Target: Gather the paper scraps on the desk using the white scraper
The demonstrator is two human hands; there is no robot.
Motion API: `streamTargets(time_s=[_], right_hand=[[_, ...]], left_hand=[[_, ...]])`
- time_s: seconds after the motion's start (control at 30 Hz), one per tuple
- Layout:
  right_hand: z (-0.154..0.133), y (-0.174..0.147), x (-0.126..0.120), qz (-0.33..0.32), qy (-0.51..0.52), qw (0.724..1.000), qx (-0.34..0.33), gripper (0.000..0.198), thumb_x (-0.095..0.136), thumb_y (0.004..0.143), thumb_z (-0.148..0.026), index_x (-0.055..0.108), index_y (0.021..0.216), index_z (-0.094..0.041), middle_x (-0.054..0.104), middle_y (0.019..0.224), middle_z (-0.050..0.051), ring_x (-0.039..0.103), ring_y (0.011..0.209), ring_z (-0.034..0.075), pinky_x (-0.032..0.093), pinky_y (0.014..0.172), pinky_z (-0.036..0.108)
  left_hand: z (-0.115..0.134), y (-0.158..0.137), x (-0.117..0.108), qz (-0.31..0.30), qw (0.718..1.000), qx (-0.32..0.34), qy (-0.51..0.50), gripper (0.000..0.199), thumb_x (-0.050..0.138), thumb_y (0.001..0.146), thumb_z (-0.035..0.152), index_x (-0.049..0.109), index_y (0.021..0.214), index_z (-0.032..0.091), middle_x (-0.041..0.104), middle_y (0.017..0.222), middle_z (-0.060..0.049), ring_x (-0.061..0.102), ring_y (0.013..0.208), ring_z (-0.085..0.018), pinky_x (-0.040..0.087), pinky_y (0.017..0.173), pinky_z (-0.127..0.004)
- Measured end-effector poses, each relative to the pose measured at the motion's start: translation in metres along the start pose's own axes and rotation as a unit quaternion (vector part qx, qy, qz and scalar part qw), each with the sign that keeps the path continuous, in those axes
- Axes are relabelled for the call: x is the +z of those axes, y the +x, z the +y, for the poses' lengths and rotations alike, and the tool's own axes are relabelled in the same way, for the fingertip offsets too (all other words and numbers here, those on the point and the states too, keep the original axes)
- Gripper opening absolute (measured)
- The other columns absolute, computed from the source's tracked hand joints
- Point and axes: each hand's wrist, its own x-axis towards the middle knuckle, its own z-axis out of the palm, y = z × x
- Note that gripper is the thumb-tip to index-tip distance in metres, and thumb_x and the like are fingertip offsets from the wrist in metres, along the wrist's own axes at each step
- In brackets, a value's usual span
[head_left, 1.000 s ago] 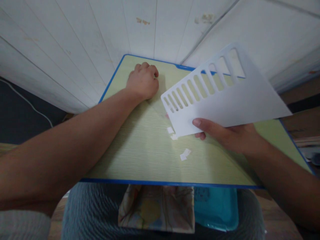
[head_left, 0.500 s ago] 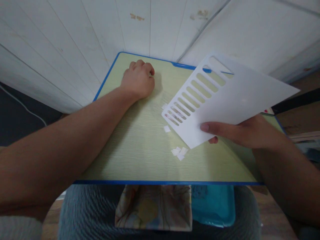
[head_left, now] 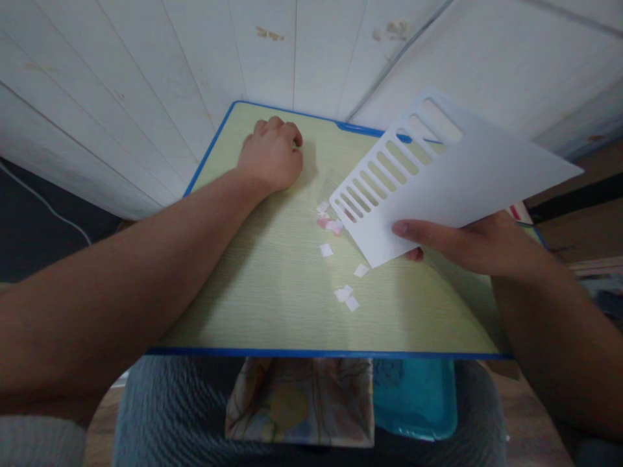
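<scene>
**Slotted sheet held over scattered paper bits**

Nearest, under the table's blue edge [head_left: 321, 355]: a patterned cloth [head_left: 299, 402] and a teal tray [head_left: 416, 399] on the lap. On the pale green top, small paper scraps [head_left: 346, 297] lying loose, a few pinkish ones [head_left: 329, 224] just beside the sheet's lower corner. Right hand [head_left: 467, 250] pinching the white sheet [head_left: 467, 178] — thumb on top, fingers beneath — tilted above the table, a full row of slots [head_left: 389, 165] already cut along one edge. By the look of it, cutting done; scraps not yet gathered. Farther off, left hand [head_left: 272, 155] curled into a fist, resting on the table near its back edge — whether anything is inside, cannot tell. Behind, white panelled wall [head_left: 195, 58].
</scene>
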Motion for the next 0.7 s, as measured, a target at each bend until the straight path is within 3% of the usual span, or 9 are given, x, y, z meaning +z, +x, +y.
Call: streamTargets(time_s=[0.17, 0.3, 0.43, 0.53, 0.7], right_hand=[[0.007, 0.0, -0.026, -0.072, -0.004, 0.997, 0.012, 0.039, 0.106, 0.09, -0.06, 0.084, 0.081, -0.03, 0.08, 0.07, 0.003, 0.077, 0.059, 0.029, 0.064, 0.053, 0.043], [0.023, 0.003, -0.038, -0.021, -0.031, 0.999, 0.007, 0.036, 0.105, 0.09, -0.061, 0.086, 0.091, -0.03, 0.082, 0.076, 0.002, 0.077, 0.063, 0.029, 0.066, 0.057, 0.044], [0.017, 0.005, -0.017, 0.052, -0.024, 0.998, -0.011, 0.042, 0.101, 0.092, -0.066, 0.08, 0.081, -0.032, 0.08, 0.073, 0.002, 0.077, 0.066, 0.03, 0.067, 0.062, 0.046], [0.002, 0.006, 0.009, 0.025, -0.003, 0.999, -0.019, 0.052, 0.092, 0.1, -0.071, 0.074, 0.07, -0.032, 0.077, 0.069, 0.003, 0.075, 0.065, 0.029, 0.068, 0.066, 0.046], [-0.013, 0.004, 0.032, 0.05, -0.01, 0.998, -0.021, 0.061, 0.082, 0.107, -0.076, 0.068, 0.065, -0.033, 0.075, 0.068, 0.002, 0.078, 0.068, 0.028, 0.07, 0.079, 0.048]], left_hand=[[-0.002, 0.002, 0.002, 0.003, 1.0, 0.003, -0.003, 0.049, 0.052, 0.111, 0.019, 0.082, 0.149, 0.025, 0.071, 0.162, -0.018, 0.057, 0.162, -0.043, 0.052, 0.134, -0.06], [-0.007, 0.005, 0.006, 0.016, 1.0, 0.014, -0.016, 0.047, 0.053, 0.11, 0.021, 0.083, 0.146, 0.029, 0.073, 0.159, -0.015, 0.058, 0.16, -0.044, 0.054, 0.132, -0.063], [-0.006, 0.003, 0.005, 0.012, 1.0, 0.012, -0.002, 0.048, 0.052, 0.111, 0.02, 0.082, 0.148, 0.027, 0.072, 0.16, -0.016, 0.058, 0.161, -0.044, 0.054, 0.132, -0.062], [-0.004, 0.002, 0.004, 0.006, 1.0, 0.01, 0.002, 0.048, 0.052, 0.111, 0.02, 0.081, 0.149, 0.026, 0.072, 0.161, -0.017, 0.058, 0.161, -0.043, 0.054, 0.133, -0.061], [-0.003, 0.001, 0.004, 0.013, 1.0, 0.01, -0.005, 0.044, 0.053, 0.111, 0.021, 0.083, 0.143, 0.03, 0.072, 0.16, -0.014, 0.058, 0.16, -0.042, 0.055, 0.132, -0.062]])
